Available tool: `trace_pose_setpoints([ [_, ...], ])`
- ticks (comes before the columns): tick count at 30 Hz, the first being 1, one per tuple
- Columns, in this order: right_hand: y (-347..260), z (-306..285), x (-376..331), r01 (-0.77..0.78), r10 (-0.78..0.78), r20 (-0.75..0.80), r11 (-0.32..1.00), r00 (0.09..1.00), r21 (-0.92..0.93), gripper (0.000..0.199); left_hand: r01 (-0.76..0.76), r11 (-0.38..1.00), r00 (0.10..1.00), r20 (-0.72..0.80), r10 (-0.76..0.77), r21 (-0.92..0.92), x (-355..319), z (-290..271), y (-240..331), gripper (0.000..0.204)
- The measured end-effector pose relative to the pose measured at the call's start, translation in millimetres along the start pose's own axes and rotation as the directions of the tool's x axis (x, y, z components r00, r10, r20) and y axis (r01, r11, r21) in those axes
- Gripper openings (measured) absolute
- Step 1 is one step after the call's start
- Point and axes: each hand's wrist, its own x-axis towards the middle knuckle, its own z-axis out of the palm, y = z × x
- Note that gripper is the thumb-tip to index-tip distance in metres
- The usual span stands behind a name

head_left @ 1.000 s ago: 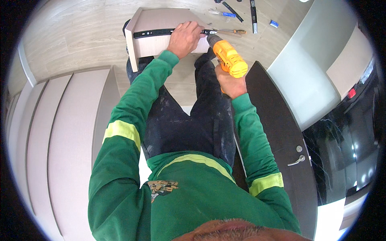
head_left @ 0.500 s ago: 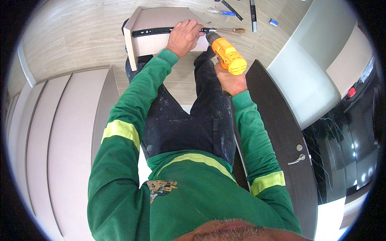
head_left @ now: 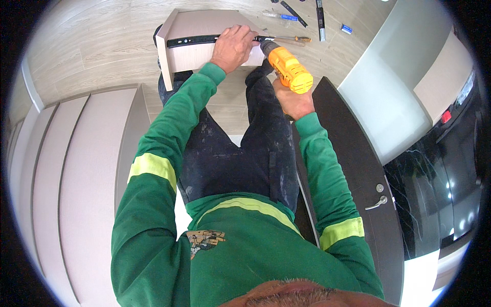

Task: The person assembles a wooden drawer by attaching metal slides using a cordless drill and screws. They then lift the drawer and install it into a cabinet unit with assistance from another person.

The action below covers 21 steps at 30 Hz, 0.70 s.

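A pale wooden drawer [head_left: 204,21] rests by my knees, one side facing up toward me. Along that side lies a black drawer slide [head_left: 192,40]. My left hand [head_left: 234,47] is closed over the slide, its fingers pressing it near the right end. In my right hand [head_left: 294,100] is a yellow cordless drill [head_left: 290,69], gripped by its handle. The drill's dark chuck points at the slide's right end, close to my left fingertips. Its bit tip is too small to make out.
A screwdriver [head_left: 302,39] lies just beyond the drill. Farther off on the floor are another slide [head_left: 320,23], a blue-and-white small box [head_left: 346,29] and a blue-handled tool [head_left: 289,17]. Beside my right arm is a dark door [head_left: 353,148]; pale cabinet panels [head_left: 97,163] stand at left.
Hands, drill and drawer hold nearly the same positions. The whole view has shifted very slightly.
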Motion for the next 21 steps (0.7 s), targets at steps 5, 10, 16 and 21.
trace_pose_setpoints([
  [5,4.5,-1.7,2.0,-0.010,0.012,0.035,0.998,0.999,-0.064,0.028,0.002,1.000,1.000,-0.007,-0.002,-0.009,2.0,-0.2,1.3,0.022],
  [10,-3.8,-8.6,3.0,0.069,-0.069,0.008,0.995,0.998,-0.072,0.031,-0.003,1.000,1.000,-0.006,0.003,0.004,1.0,1.3,-0.1,0.023],
  [16,-7.8,-25.4,7.8,0.149,-0.143,0.047,0.971,0.989,-0.185,0.031,0.016,0.998,0.998,0.066,-0.020,0.060,1.5,-1.5,0.5,0.028],
  [21,3.9,-31.4,2.6,0.222,-0.229,-0.013,0.956,0.973,-0.193,0.031,0.061,0.998,0.981,0.186,-0.057,-0.016,11.1,-13.3,-4.5,0.027],
])
